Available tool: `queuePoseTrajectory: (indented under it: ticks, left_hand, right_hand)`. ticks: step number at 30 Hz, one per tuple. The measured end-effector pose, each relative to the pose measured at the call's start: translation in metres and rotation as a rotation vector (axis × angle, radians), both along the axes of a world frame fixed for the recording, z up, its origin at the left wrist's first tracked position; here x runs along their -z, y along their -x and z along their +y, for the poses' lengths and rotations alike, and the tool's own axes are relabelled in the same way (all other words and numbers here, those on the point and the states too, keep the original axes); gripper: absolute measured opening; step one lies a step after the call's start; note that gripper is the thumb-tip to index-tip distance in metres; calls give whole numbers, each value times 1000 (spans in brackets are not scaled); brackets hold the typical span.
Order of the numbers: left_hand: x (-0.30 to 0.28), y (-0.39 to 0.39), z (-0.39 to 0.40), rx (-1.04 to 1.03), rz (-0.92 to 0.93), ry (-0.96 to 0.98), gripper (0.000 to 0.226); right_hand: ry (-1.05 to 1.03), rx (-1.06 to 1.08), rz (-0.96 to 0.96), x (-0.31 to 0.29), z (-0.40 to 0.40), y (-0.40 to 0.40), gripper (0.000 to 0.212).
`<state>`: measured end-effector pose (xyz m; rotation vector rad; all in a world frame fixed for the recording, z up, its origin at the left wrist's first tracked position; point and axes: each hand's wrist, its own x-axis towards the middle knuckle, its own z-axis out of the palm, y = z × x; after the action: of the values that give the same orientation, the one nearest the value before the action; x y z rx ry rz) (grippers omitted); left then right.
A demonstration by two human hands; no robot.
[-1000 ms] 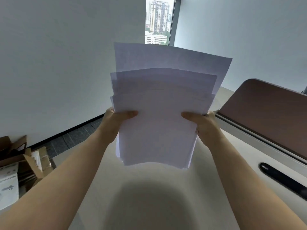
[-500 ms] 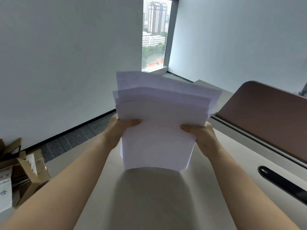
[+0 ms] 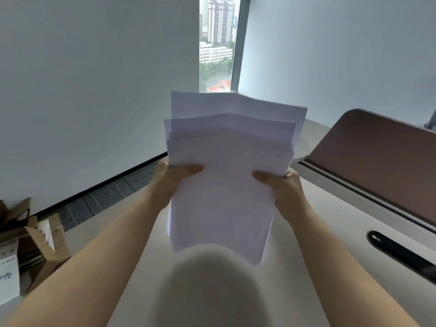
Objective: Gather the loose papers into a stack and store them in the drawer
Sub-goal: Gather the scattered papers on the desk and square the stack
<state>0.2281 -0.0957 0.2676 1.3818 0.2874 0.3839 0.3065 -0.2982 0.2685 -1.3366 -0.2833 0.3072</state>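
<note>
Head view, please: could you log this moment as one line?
phase: squaring | held: uneven stack of white paper sheets | left hand: gripping | right hand: gripping | stack: upright above pale desk | drawer: unseen

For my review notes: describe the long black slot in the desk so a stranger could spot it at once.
Start at the pale off-white desk and follow the brown rounded partition panel along its right side. Just in front of it, right of the right hand, lies a glossy black elongated oval slot, the desktop's only dark feature.
</note>
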Motion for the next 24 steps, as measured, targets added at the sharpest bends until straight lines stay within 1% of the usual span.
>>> queuePoseTrajectory:
  ticks: [2, 4, 7, 10, 11, 13, 14, 15, 17, 18, 20, 21, 22, 24]
  left_hand:
    - [-11, 1, 6, -5, -25, -23, 27]
    - [-15, 7, 13, 10, -33, -56, 28]
    - [-9, 14, 18, 15, -32, -72, 27]
    - [0, 15, 18, 42, 3, -60, 33]
    - [3, 15, 18, 57, 23, -56, 37]
    - [6, 12, 18, 79, 49, -45, 46]
    - [7, 11, 18, 84, 55, -46, 48]
    - [7, 9, 19, 83, 58, -51, 47]
    - [7, 8, 20, 69, 56, -48, 38]
    - [7, 8, 21, 62, 52, -44, 35]
    - [7, 9, 21, 67, 45, -43, 33]
    - [7, 9, 21, 70, 46, -43, 33]
    - [8, 10, 21, 71, 49, -44, 33]
    - [11, 10, 20, 63, 57, -40, 33]
  right_hand:
    - [18, 17, -47, -13, 2, -3, 25]
    - [81, 7, -86, -22, 0, -2, 27]
    - [139, 29, -148, -26, -2, 3, 44]
    - [215, 203, -259, -29, -1, 10, 58]
    - [246, 257, -332, -30, -1, 10, 69]
    - [313, 317, -568, -34, -1, 12, 89]
    - [374, 340, -699, -37, -2, 12, 95]
    - [441, 360, -825, -41, -3, 11, 97]
    - [563, 377, -1004, -50, -5, 10, 89]
    - [615, 370, -1082, -53, -6, 7, 80]
    - [726, 343, -1216, -54, -8, 2, 49]
    - [770, 324, -1233, -53, -9, 2, 41]
    - [810, 286, -1225, -53, -10, 2, 38]
    - [878, 227, -1204, -52, -10, 5, 45]
